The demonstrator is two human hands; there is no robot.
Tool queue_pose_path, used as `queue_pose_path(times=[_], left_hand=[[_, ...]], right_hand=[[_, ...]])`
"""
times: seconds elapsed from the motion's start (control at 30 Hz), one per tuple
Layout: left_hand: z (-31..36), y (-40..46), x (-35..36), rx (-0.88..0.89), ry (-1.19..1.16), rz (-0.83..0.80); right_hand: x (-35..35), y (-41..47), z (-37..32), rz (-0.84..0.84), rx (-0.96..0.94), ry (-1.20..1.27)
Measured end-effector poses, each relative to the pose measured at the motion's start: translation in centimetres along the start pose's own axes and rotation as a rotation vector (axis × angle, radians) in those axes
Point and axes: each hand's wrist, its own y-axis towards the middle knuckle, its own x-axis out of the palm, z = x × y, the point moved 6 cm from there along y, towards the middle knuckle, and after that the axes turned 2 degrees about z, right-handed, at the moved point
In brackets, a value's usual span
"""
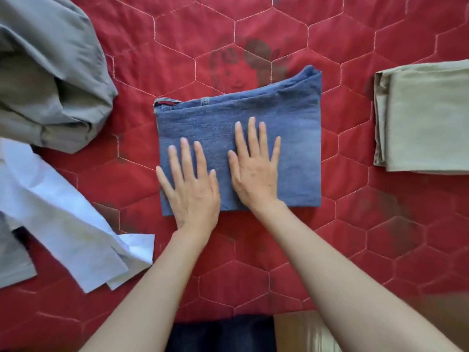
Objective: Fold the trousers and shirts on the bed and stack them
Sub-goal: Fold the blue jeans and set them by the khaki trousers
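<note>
Bed [355, 250], red quilt w/ hexagon stitching, carries everything. Far left, a big grey garment [50, 80] lies crumpled, unfolded; whether it's trousers or a shirt I can't tell from the heap. Below it a white shirt [63, 219] sprawls loose, a cuff end reaching toward the left forearm. Right edge: a beige folded garment [426, 118], squared up, well apart from the centre — prob. the start of the stack.

Centre: denim trousers [253, 115], already folded to a compact rectangle, waistband showing at the upper left corner. Both hands lie flat on it, side by side. Left hand [189, 186] has fingers straight and spread, palm down near the lower left part; right hand [253, 171] likewise on the middle. Neither grip closes on anything — just pressing.

Step in hand looks like smoothing the last fold. To do it well: press outward from the middle toward the edges so air and ridges leave, square the upper right corner, which sits a bit raised, then slide both hands under and carry it level onto the beige one, edges aligned.

Containers: none in view; nothing holds the clothes but the bed.
</note>
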Motion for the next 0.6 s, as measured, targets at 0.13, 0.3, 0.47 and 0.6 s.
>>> queue_pose_path(times=[0.13,0.3,0.47,0.6], left_hand=[[-0.2,0.6,0.9,0.218,0.064,0.002],[-0.8,1.4,0.9,0.331,0.092,-0.013],[-0.4,4.0,0.2,0.383,0.09,-0.029],[0.8,7.3,-0.3,0.413,0.084,-0.025]], right_hand=[[1.0,-1.2,-0.6,0.023,-0.078,-0.009],[0.3,-3.9,8.4,-0.005,0.121,-0.11],[-1.1,-4.2,10.0,-0.039,0.233,-0.096],[-1.1,-0.1,1.8,0.022,-0.024,0.045]])
